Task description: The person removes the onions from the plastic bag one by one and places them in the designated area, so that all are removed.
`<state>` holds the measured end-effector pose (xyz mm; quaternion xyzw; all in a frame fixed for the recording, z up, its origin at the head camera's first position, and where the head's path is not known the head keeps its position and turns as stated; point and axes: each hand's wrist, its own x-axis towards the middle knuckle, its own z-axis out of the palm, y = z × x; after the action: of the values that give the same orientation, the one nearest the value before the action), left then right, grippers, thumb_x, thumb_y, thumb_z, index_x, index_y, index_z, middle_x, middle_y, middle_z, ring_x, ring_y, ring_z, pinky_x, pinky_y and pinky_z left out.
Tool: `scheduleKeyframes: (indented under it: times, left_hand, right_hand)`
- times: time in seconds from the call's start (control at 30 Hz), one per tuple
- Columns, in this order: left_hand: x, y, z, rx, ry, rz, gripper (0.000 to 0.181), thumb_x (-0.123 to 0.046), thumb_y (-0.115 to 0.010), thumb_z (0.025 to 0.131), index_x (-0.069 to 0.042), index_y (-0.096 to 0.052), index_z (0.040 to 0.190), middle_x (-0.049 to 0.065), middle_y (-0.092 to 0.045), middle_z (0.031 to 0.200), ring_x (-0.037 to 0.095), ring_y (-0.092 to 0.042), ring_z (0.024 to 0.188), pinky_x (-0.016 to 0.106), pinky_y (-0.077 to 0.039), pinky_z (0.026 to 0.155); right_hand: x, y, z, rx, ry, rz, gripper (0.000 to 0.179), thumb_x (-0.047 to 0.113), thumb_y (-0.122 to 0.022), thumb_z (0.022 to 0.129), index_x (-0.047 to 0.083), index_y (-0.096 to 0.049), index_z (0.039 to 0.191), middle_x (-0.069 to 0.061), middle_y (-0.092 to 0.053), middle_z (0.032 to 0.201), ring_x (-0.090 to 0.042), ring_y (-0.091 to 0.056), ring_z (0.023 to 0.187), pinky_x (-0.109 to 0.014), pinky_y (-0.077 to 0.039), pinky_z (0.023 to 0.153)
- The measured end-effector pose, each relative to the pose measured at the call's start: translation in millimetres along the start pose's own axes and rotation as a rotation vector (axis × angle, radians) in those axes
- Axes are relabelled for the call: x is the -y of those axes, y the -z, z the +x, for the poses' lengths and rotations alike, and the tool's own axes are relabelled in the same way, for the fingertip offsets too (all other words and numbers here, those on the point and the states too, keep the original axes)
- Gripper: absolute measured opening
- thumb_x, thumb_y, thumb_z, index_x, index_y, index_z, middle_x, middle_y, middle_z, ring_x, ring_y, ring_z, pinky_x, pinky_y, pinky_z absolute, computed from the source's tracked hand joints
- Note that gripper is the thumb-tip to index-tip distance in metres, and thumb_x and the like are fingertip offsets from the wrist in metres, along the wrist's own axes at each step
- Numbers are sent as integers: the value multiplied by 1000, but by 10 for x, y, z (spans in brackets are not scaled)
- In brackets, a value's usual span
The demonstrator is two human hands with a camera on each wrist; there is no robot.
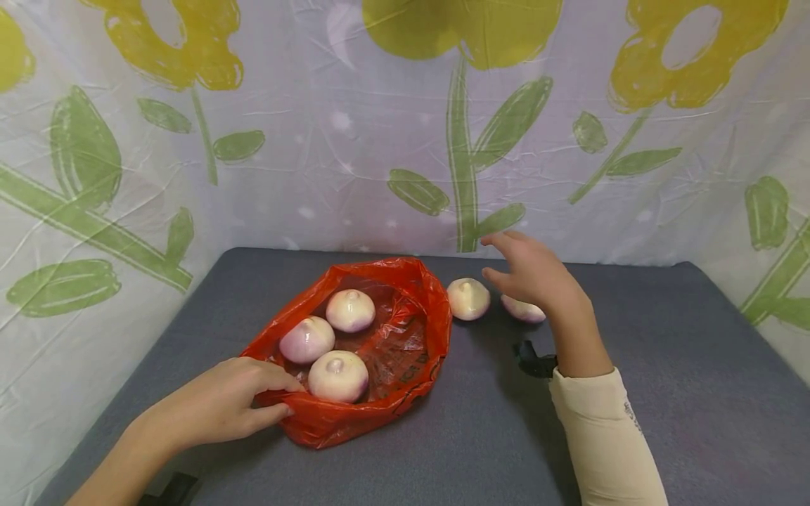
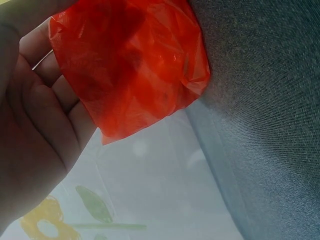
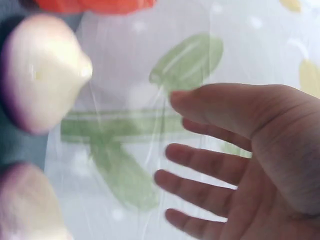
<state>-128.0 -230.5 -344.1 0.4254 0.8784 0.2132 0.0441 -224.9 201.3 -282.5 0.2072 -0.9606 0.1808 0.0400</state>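
Observation:
A red plastic bag (image 1: 436,309) lies with its mouth wide, several purple-and-white onions (image 1: 338,376) inside. My left hand (image 1: 221,397) pinches the near left part of its rim between thumb and fingers; the left wrist view shows the red plastic (image 2: 135,70) against those fingers. To the right of the bag sits a loose onion (image 1: 468,299), close to its rim. Another onion (image 1: 524,309) is partly hidden behind my right hand (image 1: 534,274). That hand hovers with fingers apart and holds nothing. Both loose onions, the upper one (image 3: 42,75) included, appear left of it in the right wrist view.
The grey tabletop (image 1: 664,393) extends on both sides of the bag. Behind it hangs a pale cloth (image 1: 304,183) printed with yellow flowers and green leaves. A black wrist strap piece (image 1: 534,362) sticks out by the right wrist.

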Motion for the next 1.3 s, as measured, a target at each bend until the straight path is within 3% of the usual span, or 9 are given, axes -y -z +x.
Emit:
scheduleKeyframes:
  times: [0.23,0.47,0.63,0.8,0.93,1.07,1.17,1.3]
  left_hand:
    - [5,-9,-2,-11,-11,12,18,-21,-76,90,-29,-73,106,-20,-66,94,-1,-61,84,33,-56,76]
    - [14,-7,-6,-19,-11,26,19,-20,-77,89,-29,-73,105,-20,-66,95,-1,-62,84,34,-56,76]
    - [10,-6,4,-6,3,13,18,-22,-77,90,-29,-73,106,-20,-65,94,0,-61,83,34,-56,76]
    - [18,-12,8,-8,-10,5,18,-22,-77,90,-29,-73,106,-19,-66,93,-1,-61,82,33,-56,75]
    - [23,-27,-4,-24,-30,17,20,-19,-78,88,-30,-72,104,-21,-64,92,-2,-60,81,31,-55,74]
    - [34,-26,-5,-18,-23,15,19,-19,-78,88,-28,-73,104,-21,-64,93,-1,-60,81,31,-55,73]
    - [37,-21,5,-5,-12,6,18,-21,-77,89,-27,-73,105,-21,-64,93,-1,-60,81,32,-56,74]
    - [36,-23,14,7,3,-4,18,-22,-77,89,-28,-73,106,-21,-65,93,-1,-60,81,33,-56,75]
  right_hand:
    - [274,-165,78,-235,238,-60,26,6,-70,88,0,-70,114,-15,-69,111,-34,-64,102,-49,-51,88]
    - [601,-427,158,-328,412,-63,13,3,-68,86,3,-72,98,-7,-69,93,-27,-64,87,-42,-53,77]
    - [806,-675,181,-284,484,-49,18,4,-66,85,7,-72,103,-4,-67,96,-24,-63,89,-37,-53,81]
    - [932,-956,192,-195,520,-46,35,8,-69,86,8,-66,121,-8,-63,121,-24,-60,111,-36,-49,96]
    - [997,-1157,194,-111,536,-37,59,11,-70,85,8,-52,141,-19,-42,149,-32,-47,132,-41,-43,105]
    - [1028,-1255,185,-51,531,-25,71,15,-71,87,9,-41,150,-20,-25,160,-34,-35,142,-43,-37,110]
    - [1030,-1271,183,-11,523,-32,74,17,-72,88,9,-38,152,-17,-25,161,-32,-30,145,-41,-29,115]
    - [1022,-1270,183,43,524,-50,73,20,-72,90,10,-38,153,-14,-36,157,-30,-33,144,-39,-22,118]
